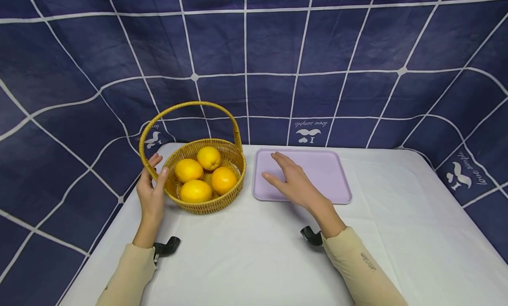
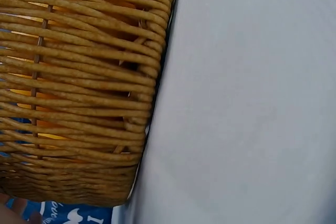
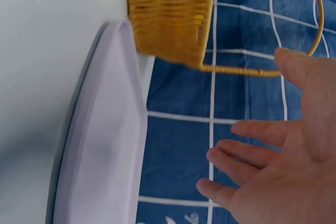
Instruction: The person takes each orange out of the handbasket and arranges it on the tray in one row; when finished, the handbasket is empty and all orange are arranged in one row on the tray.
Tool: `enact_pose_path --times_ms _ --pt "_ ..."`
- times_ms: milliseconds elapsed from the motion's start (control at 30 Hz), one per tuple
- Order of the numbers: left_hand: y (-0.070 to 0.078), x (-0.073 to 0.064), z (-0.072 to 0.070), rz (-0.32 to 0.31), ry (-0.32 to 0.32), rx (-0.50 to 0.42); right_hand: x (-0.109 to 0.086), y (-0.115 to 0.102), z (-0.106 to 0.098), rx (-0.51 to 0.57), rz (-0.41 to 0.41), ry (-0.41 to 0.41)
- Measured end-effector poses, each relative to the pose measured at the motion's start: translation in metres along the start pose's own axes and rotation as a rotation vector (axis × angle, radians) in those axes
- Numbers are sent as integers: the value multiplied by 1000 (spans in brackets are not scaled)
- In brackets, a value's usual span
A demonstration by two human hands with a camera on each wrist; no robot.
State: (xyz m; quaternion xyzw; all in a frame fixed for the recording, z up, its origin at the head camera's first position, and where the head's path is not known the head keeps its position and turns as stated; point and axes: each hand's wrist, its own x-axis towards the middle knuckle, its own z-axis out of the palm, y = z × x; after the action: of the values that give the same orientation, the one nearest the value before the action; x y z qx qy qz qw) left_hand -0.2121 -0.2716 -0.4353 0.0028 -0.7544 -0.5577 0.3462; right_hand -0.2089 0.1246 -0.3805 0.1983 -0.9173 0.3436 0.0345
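A woven basket (image 1: 205, 207) with a tall hoop handle (image 1: 193, 103) stands on the table and holds several oranges (image 1: 196, 191). My left hand (image 1: 151, 195) is at the basket's left side, thumb by the rim and extended fingers beside the foot of the handle. In the left wrist view the basket's woven wall (image 2: 79, 87) fills the left side, and only a little of that hand shows in the bottom corner. Over the lilac tray (image 1: 327, 178) hovers my right hand (image 1: 295, 184), fingers spread and nothing in them. The right wrist view shows its palm (image 3: 283, 182) beside the tray's edge (image 3: 105, 129).
A white cloth (image 1: 238, 253) covers the table. Behind and at both sides hangs a dark blue curtain (image 1: 274, 41) with white grid lines, close to the far edges of basket and tray. Black wrist mounts (image 1: 168, 246) stick out inward from both sleeves.
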Motion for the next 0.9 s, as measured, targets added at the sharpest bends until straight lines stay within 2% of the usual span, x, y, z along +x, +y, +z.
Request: enact_pose_path --times_ms 200,500,700,900 --pt "-5 -4 4 -90 -63 -83 10 -18 12 11 -39 -19" --pt "-15 -7 12 -266 -57 -221 29 -44 31 22 -100 -51" --pt "-18 -8 13 -286 -57 -259 43 -60 47 34 -148 -84" --pt "-20 -9 13 -285 -54 -261 55 -71 60 20 -135 -121"
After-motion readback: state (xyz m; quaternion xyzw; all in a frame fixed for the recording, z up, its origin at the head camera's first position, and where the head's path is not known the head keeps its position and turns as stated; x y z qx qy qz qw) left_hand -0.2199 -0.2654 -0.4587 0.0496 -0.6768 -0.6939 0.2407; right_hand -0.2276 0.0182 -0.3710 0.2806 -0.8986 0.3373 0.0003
